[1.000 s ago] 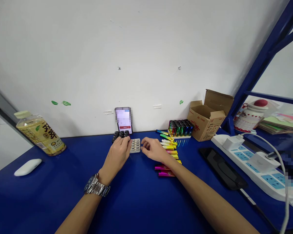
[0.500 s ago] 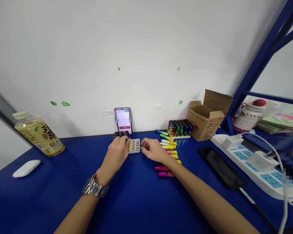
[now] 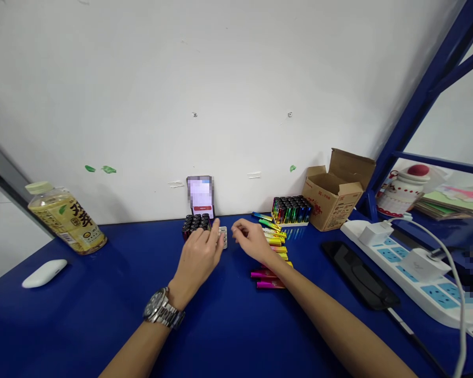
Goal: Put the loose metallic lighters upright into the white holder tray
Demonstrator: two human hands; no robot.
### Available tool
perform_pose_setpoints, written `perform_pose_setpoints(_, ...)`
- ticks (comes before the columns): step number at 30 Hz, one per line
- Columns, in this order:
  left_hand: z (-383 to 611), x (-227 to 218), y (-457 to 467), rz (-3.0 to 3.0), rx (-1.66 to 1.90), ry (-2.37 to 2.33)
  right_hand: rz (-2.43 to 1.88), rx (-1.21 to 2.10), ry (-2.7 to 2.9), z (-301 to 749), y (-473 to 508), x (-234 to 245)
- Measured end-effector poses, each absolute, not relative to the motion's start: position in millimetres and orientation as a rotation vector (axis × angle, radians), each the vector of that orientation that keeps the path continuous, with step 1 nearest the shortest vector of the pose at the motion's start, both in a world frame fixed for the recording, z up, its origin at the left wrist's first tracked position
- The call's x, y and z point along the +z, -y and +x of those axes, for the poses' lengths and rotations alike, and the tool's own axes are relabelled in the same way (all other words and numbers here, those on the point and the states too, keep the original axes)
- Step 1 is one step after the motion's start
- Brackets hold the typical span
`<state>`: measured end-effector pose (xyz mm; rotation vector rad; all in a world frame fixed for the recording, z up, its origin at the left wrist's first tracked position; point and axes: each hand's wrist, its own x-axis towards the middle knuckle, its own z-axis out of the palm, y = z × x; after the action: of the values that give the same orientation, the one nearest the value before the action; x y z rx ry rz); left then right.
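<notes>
A blue table (image 3: 228, 320) fills the lower part of the frame, with an open cardboard box (image 3: 331, 206) at centre right. Near the middle, the left hand (image 3: 199, 257) and the right hand (image 3: 252, 241) are apart from each other, fingers bent, and whether either one grips anything cannot be told. Coloured tubes (image 3: 276, 242) lie in a column right of centre, dark tubes (image 3: 195, 226) stand clustered left of centre beside the left hand, and a small pale tray (image 3: 224, 239) shows between the hands, partly hidden
</notes>
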<state>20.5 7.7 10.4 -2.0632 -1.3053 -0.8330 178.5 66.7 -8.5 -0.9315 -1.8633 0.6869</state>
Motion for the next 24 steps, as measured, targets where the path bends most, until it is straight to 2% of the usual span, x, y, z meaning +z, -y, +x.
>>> perform_pose_setpoints(4,58,8,17,-2.481,-0.843,1.069,-1.077,0.595,1.670,190,-78,4)
perform_pose_setpoints(8,82,5,33,-2.847,-0.638,0.950,-1.534,0.166,1.933,212,-86,7)
perform_pose_setpoints(12,78,5,30,-2.969,-0.529,0.993,-1.710,-0.086,2.206,221,-87,-2)
perform_pose_setpoints(16,65,6,25,-2.933,-0.548,1.016,-1.758,-0.147,2.251,214,-84,-5)
perform_pose_setpoints(21,54,8,22,-2.867,-0.543,1.102,-1.748,-0.025,2.215,209,-81,0)
perform_pose_setpoints(24,49,9,19,-2.833,-0.570,1.139,-1.732,-0.065,2.181,209,-80,0)
